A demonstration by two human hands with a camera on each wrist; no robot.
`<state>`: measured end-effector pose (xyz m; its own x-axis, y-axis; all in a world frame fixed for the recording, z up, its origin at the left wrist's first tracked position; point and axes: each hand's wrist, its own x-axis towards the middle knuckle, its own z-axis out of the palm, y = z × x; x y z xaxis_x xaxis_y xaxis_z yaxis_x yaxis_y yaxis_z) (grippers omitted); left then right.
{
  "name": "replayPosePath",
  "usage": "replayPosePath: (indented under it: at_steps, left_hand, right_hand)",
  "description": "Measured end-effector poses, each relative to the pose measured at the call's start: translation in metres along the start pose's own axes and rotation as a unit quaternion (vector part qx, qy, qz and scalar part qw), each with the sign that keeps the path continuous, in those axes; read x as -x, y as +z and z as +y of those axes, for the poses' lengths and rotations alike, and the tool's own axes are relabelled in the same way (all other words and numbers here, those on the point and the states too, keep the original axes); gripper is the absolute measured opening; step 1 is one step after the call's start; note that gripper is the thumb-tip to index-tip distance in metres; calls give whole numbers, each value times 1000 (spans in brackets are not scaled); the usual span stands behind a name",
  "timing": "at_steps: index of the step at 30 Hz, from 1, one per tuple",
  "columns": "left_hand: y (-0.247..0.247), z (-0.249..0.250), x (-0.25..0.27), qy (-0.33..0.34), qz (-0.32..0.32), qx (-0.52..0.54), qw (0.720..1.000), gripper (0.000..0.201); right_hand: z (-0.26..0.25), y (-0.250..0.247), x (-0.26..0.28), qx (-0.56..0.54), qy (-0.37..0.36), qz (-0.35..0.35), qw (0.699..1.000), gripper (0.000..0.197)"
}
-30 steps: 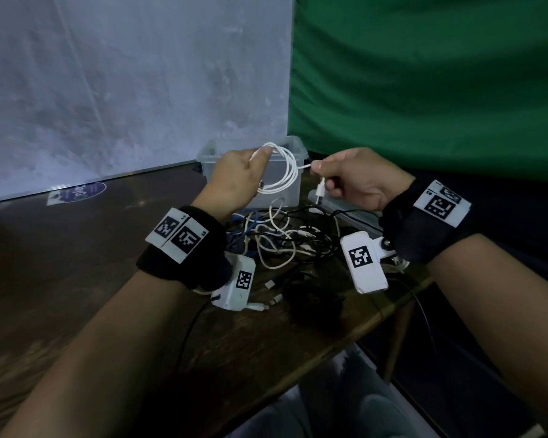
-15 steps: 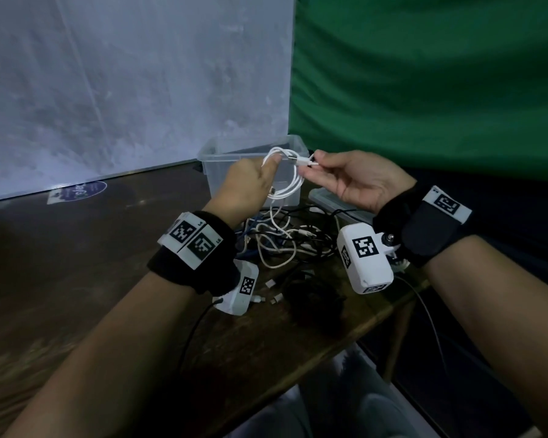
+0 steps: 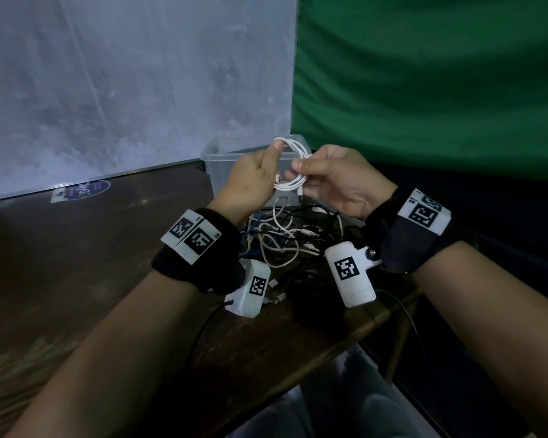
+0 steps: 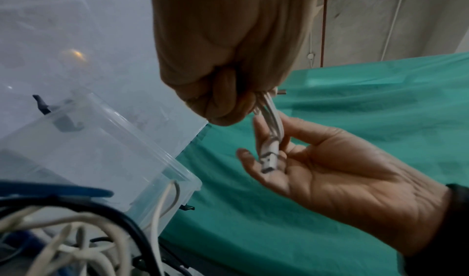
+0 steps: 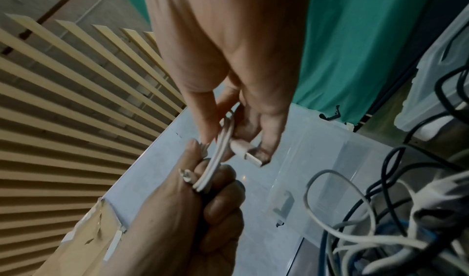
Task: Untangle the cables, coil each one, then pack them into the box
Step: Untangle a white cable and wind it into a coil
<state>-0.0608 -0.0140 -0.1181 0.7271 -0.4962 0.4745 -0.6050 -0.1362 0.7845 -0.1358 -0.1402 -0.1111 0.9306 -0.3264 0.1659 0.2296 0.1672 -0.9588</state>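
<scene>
A white USB cable [image 3: 295, 144], wound into a small coil, hangs in the air in front of the clear plastic box [image 3: 222, 154]. My left hand [image 3: 260, 175] grips one side of the coil in a fist, thumb on top. My right hand [image 3: 304, 164] pinches the other side of the loops between thumb and fingers. In the left wrist view the cable's USB plug [image 4: 268, 161] lies against the right hand's fingers [image 4: 256, 160]. The right wrist view shows the strands [image 5: 220, 148] running from my right hand [image 5: 236, 136] into my left hand [image 5: 210, 186].
A tangle of white, black and blue cables [image 3: 285, 238] lies on the dark wooden table [image 3: 76, 263] just below my hands, in front of the box. The table's edge [image 3: 345, 349] runs close to my lap. A green cloth [image 3: 424, 90] hangs behind on the right.
My right hand has brought the loose plug end in against the coil and now pinches the loops. Both hands have drawn closer together, with the coil still held up.
</scene>
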Motion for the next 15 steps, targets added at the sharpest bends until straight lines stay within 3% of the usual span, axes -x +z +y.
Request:
replayPosePath:
  at_steps: [3, 6, 11, 15]
  left_hand:
    - [-1, 2, 1, -4, 4, 17, 1000, 49]
    - [-2, 5, 2, -2, 11, 31, 999, 50]
    - [-2, 8, 1, 8, 37, 58, 998, 50]
    - [-1, 9, 2, 15, 50, 59, 997, 49]
  right_hand:
    - [-4, 0, 1, 15, 14, -11, 1000, 27]
    - [-8, 0, 1, 0, 38, -44, 998, 7]
    - [-7, 2, 4, 13, 38, -52, 998, 17]
    - [-3, 3, 4, 52, 37, -49, 997, 9]
